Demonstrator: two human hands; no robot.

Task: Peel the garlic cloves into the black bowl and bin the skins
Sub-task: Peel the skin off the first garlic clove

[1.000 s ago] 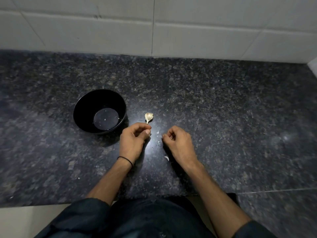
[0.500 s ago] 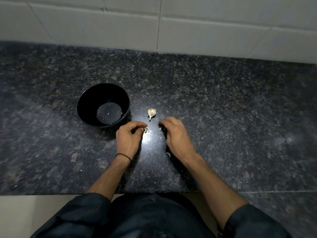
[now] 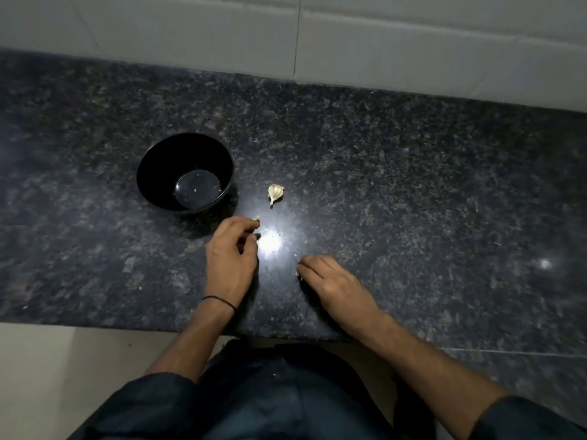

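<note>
L hand (image 3: 232, 252) pinched tiny garlic bit (image 3: 257, 218) | R hand (image 3: 330, 284) lay flat on counter (image 3: 413, 201) | risk — bit could slip, miss black bowl (image 3: 149, 166)

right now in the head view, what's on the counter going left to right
black bowl → left hand, pinching a small pale bit → garlic clove → right hand

Left hand (image 3: 232, 255) curled, pinching; right hand (image 3: 336, 285) lies relaxed.
</note>
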